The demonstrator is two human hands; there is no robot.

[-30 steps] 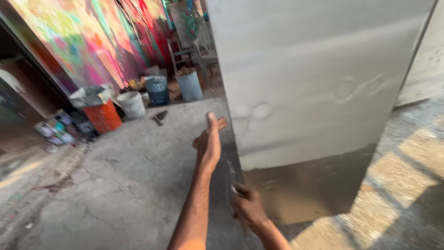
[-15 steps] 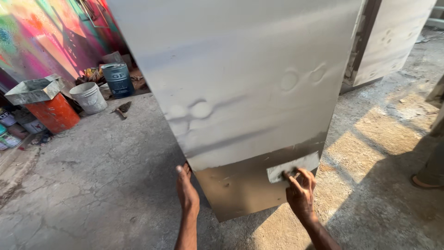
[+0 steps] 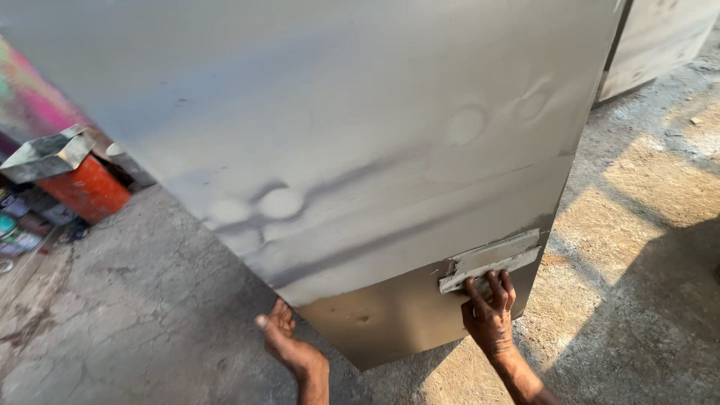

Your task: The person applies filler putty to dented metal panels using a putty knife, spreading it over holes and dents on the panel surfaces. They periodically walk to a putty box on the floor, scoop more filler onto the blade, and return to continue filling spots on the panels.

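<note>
A large grey sheet-metal panel (image 3: 337, 135) stands upright on the concrete, coated pale grey with a bare brown strip along its bottom. My left hand (image 3: 289, 345) grips the panel's lower left edge. My right hand (image 3: 489, 315) presses a flat, wide putty blade (image 3: 491, 259) smeared with grey filler against the panel's lower right, on the line between the grey coat and the brown strip. Round filled patches show on the panel.
An orange bucket (image 3: 86, 191) with a bent metal tray on top stands at the left, with small cans (image 3: 19, 229) beside it. A second grey panel (image 3: 660, 45) leans at the upper right. Cracked concrete floor (image 3: 135, 315) all around.
The view has moved closer to the panel. My right hand with the blade has stayed at the panel's lower right; my left hand has curled around the lower left edge.
</note>
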